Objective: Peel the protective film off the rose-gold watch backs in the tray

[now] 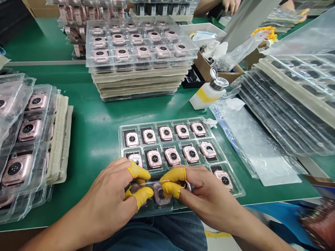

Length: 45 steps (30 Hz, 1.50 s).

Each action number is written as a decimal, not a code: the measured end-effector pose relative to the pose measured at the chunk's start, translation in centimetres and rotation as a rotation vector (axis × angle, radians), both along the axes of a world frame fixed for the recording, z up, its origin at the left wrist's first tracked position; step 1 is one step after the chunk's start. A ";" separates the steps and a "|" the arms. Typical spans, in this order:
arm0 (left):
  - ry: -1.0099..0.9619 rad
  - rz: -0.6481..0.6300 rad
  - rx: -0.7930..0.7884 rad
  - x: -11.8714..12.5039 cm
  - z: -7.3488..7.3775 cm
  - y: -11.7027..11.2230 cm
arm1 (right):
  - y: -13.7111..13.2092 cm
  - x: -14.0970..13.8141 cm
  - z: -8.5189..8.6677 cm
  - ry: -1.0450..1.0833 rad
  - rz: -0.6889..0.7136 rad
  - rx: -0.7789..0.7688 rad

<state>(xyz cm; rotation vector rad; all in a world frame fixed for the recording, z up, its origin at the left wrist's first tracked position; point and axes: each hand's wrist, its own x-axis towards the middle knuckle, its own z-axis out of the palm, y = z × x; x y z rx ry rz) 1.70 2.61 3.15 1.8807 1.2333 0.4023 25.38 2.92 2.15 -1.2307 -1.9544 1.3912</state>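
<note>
A clear plastic tray (237,181) lies in front of me on the green table, holding several pink watch cases face down. My left hand (112,198) and my right hand (206,195) meet over the tray's near row, fingertips in yellow finger cots. Both hands pinch a thin clear strip or film (154,181) stretched between them, just above a pink watch case (158,194) in the near row. A second small case (186,184) sits partly hidden under my right fingertips.
Stacked trays of pink cases stand at the back centre (141,52) and at the left (23,139). Tilted stacks of trays (293,101) fill the right. A white dispenser bottle (209,92) and plastic bags (251,143) lie right of the tray. Another person's hand (230,5) is at the far edge.
</note>
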 end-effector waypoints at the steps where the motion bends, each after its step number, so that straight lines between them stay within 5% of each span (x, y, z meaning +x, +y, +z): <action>1: 0.015 -0.011 -0.036 0.2 0.0 0.3 | -0.1 0.1 -0.1 -0.012 0.009 -0.002; 8: 0.106 -0.067 -0.157 0.5 0.3 1.7 | 0.6 0.7 -0.2 -0.069 -0.003 0.184; 17: 0.107 -0.094 -0.115 0.7 -0.3 2.2 | 2.2 0.2 0.1 -0.112 0.254 0.636; 22: 0.069 -0.122 -0.004 0.6 -0.4 2.3 | 3.5 0.6 0.7 0.074 0.108 0.264; 25: 0.046 -0.175 0.135 0.7 -1.1 2.2 | 5.6 0.3 0.5 -0.007 0.004 -0.021; 28: 0.033 -0.174 0.283 1.1 -2.3 1.7 | 7.3 0.1 -0.3 -0.077 0.055 -0.150; 35: 0.088 -0.167 0.448 1.4 -4.3 1.0 | 7.7 0.3 -1.3 -0.212 0.118 0.043; 45: 0.137 -0.205 0.440 1.7 -2.6 2.1 | 7.7 0.3 -1.5 -0.251 0.157 0.158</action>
